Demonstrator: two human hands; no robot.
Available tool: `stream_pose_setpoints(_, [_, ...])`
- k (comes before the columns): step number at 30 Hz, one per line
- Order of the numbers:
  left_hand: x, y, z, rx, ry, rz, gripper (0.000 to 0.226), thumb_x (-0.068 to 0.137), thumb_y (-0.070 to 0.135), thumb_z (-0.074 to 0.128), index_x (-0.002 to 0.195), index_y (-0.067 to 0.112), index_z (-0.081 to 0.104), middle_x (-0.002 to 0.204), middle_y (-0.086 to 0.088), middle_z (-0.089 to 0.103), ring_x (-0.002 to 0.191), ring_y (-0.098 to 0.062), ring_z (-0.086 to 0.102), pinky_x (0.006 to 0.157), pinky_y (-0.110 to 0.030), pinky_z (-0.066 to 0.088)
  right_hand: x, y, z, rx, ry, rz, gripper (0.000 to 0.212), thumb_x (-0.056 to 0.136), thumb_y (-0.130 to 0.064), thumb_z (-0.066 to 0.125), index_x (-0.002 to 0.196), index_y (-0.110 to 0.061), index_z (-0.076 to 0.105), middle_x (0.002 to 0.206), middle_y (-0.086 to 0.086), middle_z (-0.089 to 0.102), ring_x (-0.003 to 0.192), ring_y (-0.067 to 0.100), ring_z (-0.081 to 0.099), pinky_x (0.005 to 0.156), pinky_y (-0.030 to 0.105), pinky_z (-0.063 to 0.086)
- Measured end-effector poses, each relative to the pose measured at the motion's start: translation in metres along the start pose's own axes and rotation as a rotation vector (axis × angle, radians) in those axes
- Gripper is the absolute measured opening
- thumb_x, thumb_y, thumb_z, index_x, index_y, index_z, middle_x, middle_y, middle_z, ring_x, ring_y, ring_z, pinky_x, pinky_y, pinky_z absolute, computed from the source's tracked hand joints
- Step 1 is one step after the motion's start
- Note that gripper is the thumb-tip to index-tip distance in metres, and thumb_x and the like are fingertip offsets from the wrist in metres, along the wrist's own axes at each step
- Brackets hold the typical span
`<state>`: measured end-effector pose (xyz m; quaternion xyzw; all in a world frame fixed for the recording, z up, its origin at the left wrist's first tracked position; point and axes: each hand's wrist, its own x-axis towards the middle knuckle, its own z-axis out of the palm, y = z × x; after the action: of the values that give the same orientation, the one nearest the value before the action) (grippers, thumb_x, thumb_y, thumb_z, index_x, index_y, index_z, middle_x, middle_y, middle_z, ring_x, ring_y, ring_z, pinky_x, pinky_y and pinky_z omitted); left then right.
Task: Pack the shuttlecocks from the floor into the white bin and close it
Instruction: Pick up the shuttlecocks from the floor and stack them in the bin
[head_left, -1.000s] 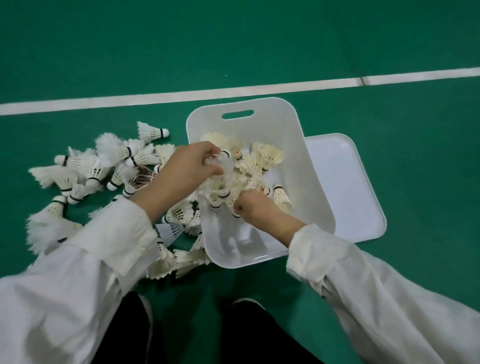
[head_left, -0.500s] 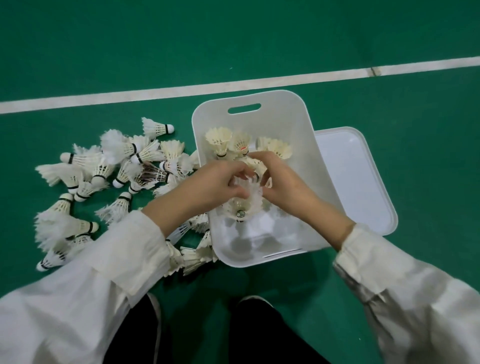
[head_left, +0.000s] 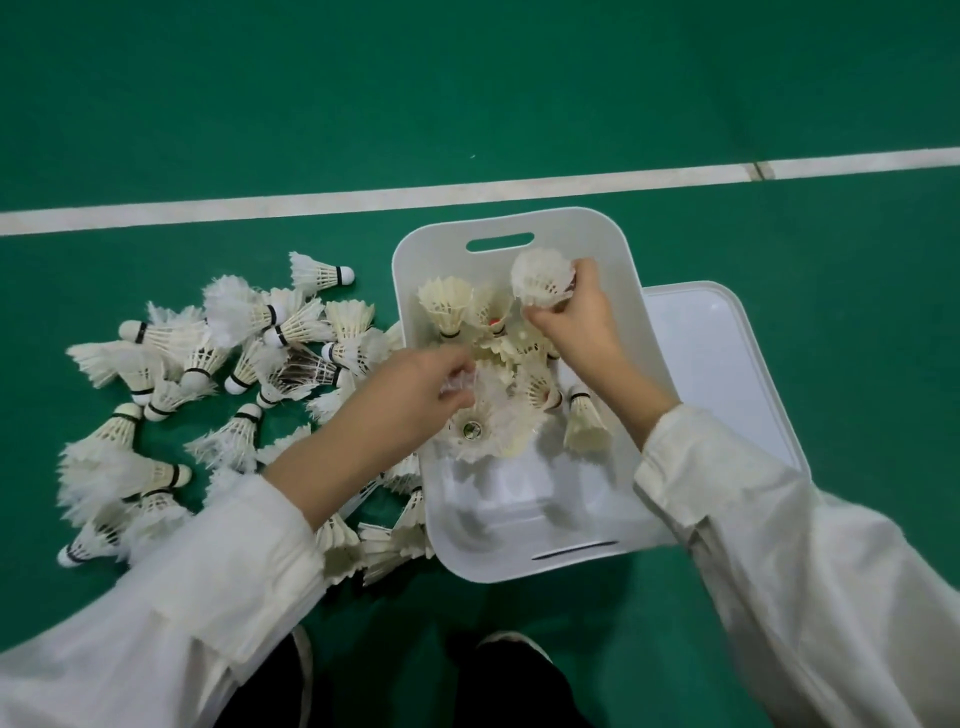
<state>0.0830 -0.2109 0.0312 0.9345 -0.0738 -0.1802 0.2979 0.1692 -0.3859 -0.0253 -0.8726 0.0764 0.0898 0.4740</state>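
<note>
While a person crouches over the white bin (head_left: 498, 566) on a green court floor (head_left: 779, 78), their right hand (head_left: 576, 327) grips a feathered shuttlecock (head_left: 540, 280) above the bin's far end, near its handle slot (head_left: 500, 242). Their left hand (head_left: 415, 400) reaches over the bin's left rim, fingers curled, pinching the feather skirt of another shuttlecock (head_left: 483, 421) inside. A large pile (head_left: 208, 374) waits left of the bin; the lid (head_left: 727, 374) lies against its right side. Loosely heaped shuttlecocks may crush feathers or rise above the rim, blocking the lid.
</note>
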Motion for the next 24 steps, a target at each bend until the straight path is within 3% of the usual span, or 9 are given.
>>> stream_pose_setpoints(4, [0.004, -0.002, 0.000, -0.013, 0.003, 0.008, 0.019, 0.088, 0.020, 0.060, 0.106, 0.013, 0.059, 0.078, 0.011, 0.046, 0.064, -0.004, 0.039, 0.063, -0.021, 0.030, 0.029, 0.008, 0.021, -0.058, 0.004, 0.094, 0.049, 0.078, -0.010, 0.070, 0.118, -0.009, 0.042, 0.101, 0.003, 0.055, 0.087, 0.018, 0.052, 0.063, 0.022, 0.042])
stream_pose_setpoints(7, [0.009, -0.004, -0.002, -0.007, 0.020, -0.002, 0.022, 0.088, 0.022, 0.060, 0.108, 0.013, 0.059, 0.083, 0.007, 0.050, 0.072, -0.011, 0.045, 0.065, -0.022, 0.032, 0.039, 0.019, 0.035, -0.153, -0.013, 0.098, 0.047, 0.078, -0.015, 0.071, 0.117, -0.005, 0.047, 0.116, 0.013, 0.058, 0.103, 0.029, 0.055, 0.075, 0.028, 0.040])
stream_pose_setpoints(14, [0.015, -0.001, -0.001, -0.008, 0.042, 0.006, 0.025, 0.089, 0.023, 0.059, 0.111, 0.012, 0.059, 0.094, -0.001, 0.061, 0.076, -0.012, 0.046, 0.067, -0.023, 0.033, 0.057, 0.030, 0.020, -0.263, 0.120, 0.106, 0.043, 0.079, -0.013, 0.069, 0.116, -0.003, 0.049, 0.118, 0.016, 0.058, 0.107, 0.032, 0.055, 0.085, 0.040, 0.047])
stream_pose_setpoints(21, [0.013, 0.004, 0.008, 0.002, 0.021, 0.027, 0.025, 0.089, 0.021, 0.059, 0.113, 0.013, 0.058, 0.101, -0.001, 0.062, 0.080, -0.011, 0.046, 0.073, -0.022, 0.036, 0.058, 0.041, 0.039, -0.527, -0.067, 0.122, 0.047, 0.078, -0.013, 0.069, 0.119, -0.004, 0.047, 0.118, 0.015, 0.055, 0.109, 0.035, 0.054, 0.091, 0.046, 0.048])
stream_pose_setpoints(24, [0.013, 0.002, 0.008, 0.004, 0.023, 0.015, 0.024, 0.089, 0.021, 0.058, 0.111, 0.013, 0.058, 0.104, -0.002, 0.063, 0.082, -0.012, 0.049, 0.074, -0.023, 0.038, 0.059, 0.041, 0.039, -0.625, -0.171, 0.174, 0.066, 0.074, -0.015, 0.070, 0.129, -0.004, 0.036, 0.129, 0.016, 0.043, 0.118, 0.033, 0.046, 0.098, 0.046, 0.044])
